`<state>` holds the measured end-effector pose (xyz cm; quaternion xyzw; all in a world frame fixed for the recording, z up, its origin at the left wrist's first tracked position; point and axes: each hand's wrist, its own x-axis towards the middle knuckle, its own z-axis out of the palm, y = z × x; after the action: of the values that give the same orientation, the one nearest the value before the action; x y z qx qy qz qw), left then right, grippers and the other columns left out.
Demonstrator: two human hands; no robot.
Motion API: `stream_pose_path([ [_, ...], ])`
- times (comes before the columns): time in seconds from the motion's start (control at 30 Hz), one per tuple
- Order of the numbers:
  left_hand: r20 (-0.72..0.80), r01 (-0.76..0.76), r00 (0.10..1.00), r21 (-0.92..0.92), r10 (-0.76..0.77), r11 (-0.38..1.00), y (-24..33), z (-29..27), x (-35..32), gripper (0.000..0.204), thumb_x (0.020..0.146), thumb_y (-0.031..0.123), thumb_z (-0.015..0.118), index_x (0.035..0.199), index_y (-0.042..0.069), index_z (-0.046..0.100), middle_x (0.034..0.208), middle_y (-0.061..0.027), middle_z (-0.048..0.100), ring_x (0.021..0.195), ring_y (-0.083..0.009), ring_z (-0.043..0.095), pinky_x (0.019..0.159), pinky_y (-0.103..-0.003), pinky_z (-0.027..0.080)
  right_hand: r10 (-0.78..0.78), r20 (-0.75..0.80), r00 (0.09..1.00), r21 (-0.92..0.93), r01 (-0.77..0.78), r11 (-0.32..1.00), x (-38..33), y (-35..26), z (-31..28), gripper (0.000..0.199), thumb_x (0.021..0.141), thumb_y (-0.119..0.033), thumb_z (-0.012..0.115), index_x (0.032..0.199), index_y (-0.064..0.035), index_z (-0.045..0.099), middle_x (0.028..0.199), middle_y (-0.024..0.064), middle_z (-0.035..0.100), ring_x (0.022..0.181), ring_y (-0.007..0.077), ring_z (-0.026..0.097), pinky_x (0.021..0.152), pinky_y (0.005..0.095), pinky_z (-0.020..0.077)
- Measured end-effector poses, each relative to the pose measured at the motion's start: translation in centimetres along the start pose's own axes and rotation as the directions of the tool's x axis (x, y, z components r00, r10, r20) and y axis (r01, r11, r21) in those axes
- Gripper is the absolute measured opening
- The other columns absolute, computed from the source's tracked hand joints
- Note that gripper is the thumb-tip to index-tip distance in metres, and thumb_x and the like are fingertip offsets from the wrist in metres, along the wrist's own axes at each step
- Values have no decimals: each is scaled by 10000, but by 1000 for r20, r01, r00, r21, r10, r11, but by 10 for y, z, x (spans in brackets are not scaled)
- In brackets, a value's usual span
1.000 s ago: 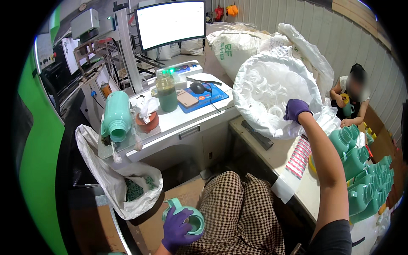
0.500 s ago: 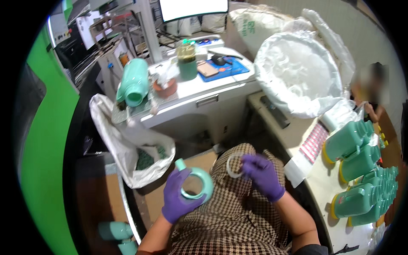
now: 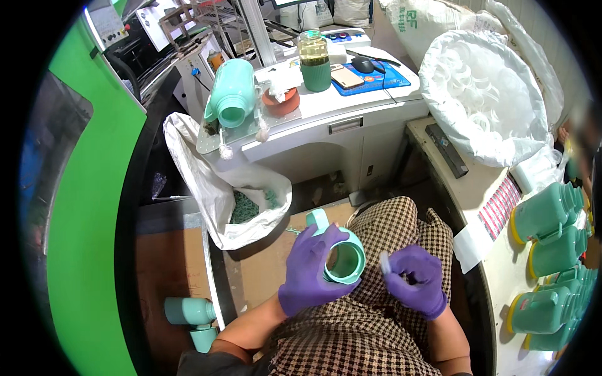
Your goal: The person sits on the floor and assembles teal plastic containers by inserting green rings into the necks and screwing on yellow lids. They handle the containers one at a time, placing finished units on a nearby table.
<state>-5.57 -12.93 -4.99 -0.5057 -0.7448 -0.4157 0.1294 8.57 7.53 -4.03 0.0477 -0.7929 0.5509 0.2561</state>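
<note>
My left hand [image 3: 313, 272], in a purple glove, is closed around a hollow mint-green plastic jug body [image 3: 360, 254]. Its round opening is turned up toward me, and the handle stands out at the far side. Just to the right, above my lap, my right hand [image 3: 417, 282], gloved likewise, pinches a translucent white plastic ring [image 3: 384, 263]. The ring shows nearly edge-on and is partly hidden by the fingers. A small gap separates it from the jug body.
A white sack [image 3: 244, 241] with green scraps stands left of my knees. Right of me, finished-looking green jugs with yellow bases [image 3: 545, 310] line a table. Behind them sits a bag of white rings [image 3: 483, 81]. Another green jug body [image 3: 232, 94] lies on the white desk [image 3: 282, 144].
The view has shifted, with the scene sliding right. The ring has turned from face-on to nearly edge-on and come closer to the jug body, whose opening now tilts more to the right.
</note>
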Motion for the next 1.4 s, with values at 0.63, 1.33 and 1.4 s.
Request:
stream_pose_path([
  [0.63, 89, -98, 991, -31, 100, 995, 10, 9, -3, 906, 615, 147, 815, 1451, 8, 494, 1300, -146, 672, 1165, -328, 670, 1130, -589, 387, 217, 304, 928, -517, -31, 856, 6, -34, 46, 487, 736, 7, 706, 1209, -58, 616, 1073, 125, 669, 918, 319, 683, 738, 399, 566],
  [1.33, 352, -951, 275, -35, 895, 306, 7, 86, -42, 557, 1008, 223, 494, 1542, 317, 367, 1429, 26, 531, 1327, -145, 514, 1121, -344, 413, -253, -602, 758, -707, -357, 610, -79, 109, -212, 266, 827, -83, 784, 1075, -26, 706, 1052, 136, 707, 977, 303, 678, 868, 391, 534],
  [1.4, 361, -966, 243, 11, 900, 257, 2, 103, -57, 563, 1019, 229, 466, 1554, 346, 335, 1411, 40, 540, 1342, -146, 497, 1132, -362, 398, -126, -578, 806, -671, -382, 635, -78, 150, -232, 254, 839, -142, 776, 1054, -21, 715, 1071, 149, 703, 986, 314, 672, 891, 401, 530],
])
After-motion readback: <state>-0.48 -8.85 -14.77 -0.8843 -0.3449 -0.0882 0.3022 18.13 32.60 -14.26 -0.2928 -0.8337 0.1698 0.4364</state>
